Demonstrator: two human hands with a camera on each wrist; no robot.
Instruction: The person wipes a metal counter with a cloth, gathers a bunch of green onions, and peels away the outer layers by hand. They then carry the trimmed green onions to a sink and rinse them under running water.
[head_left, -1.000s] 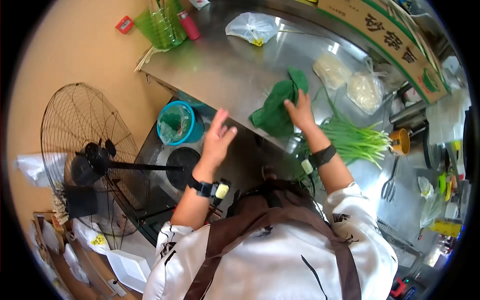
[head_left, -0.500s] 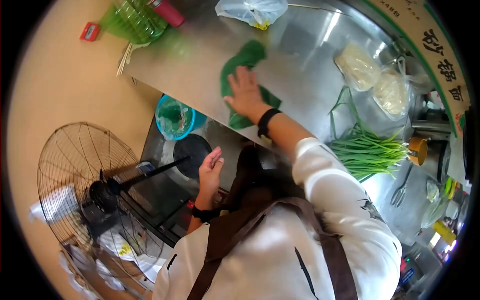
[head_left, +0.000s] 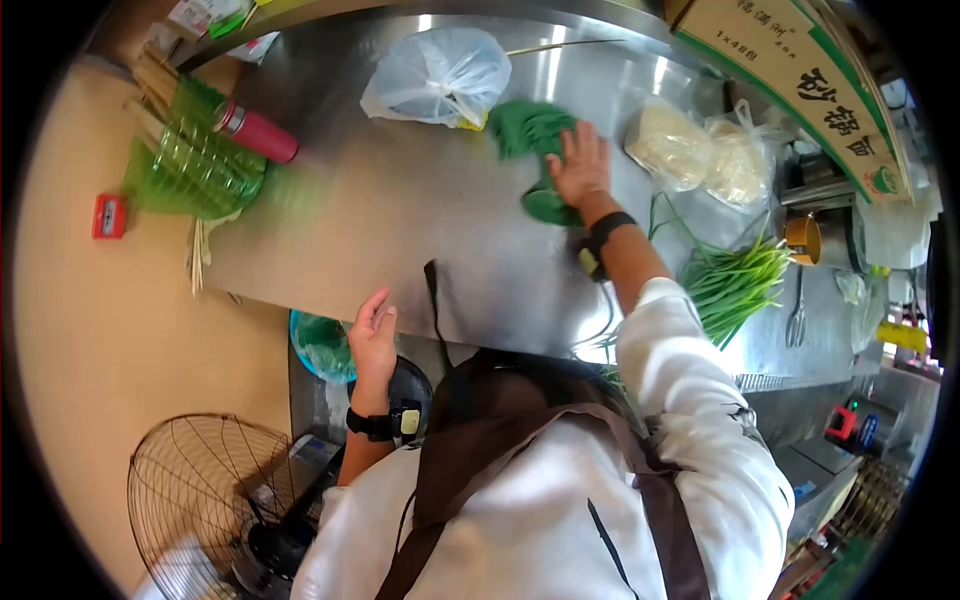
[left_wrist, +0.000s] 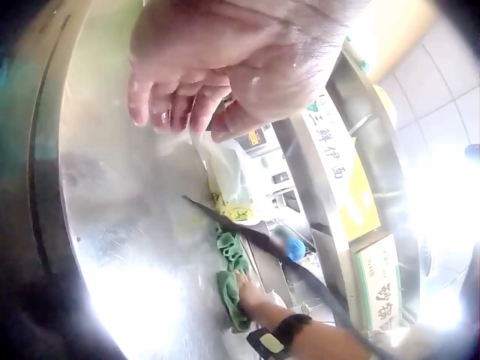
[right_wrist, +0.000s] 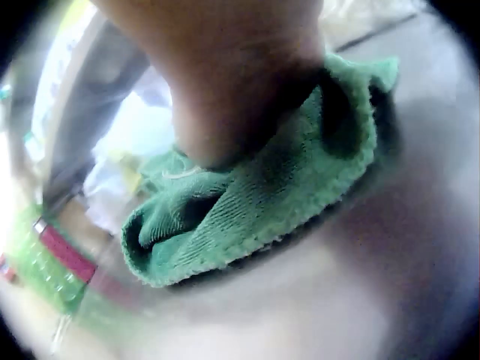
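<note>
Farther from the near edge of the counter (head_left: 350,230) than before, the green cloth (head_left: 530,130) now lies at upper centre, just beside the tied plastic bag (head_left: 440,80). Upon it rests the right hand (head_left: 583,172), fingers nearly straight; the left hand (head_left: 373,345), lower left, is relaxed and holds nothing. The cloth looks ribbed, folded and bunched.

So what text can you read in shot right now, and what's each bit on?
"砂锅面": big print on the cardboard carton.
"1×48包": same carton, smaller print.
"三鲜伊面": white strip with a yellow part, left wrist view.
Carton's small line above the count: too small to read surely.
Yellow print on the plastic bag: too blurred.
Red box on the wall: marking unreadable.
</note>
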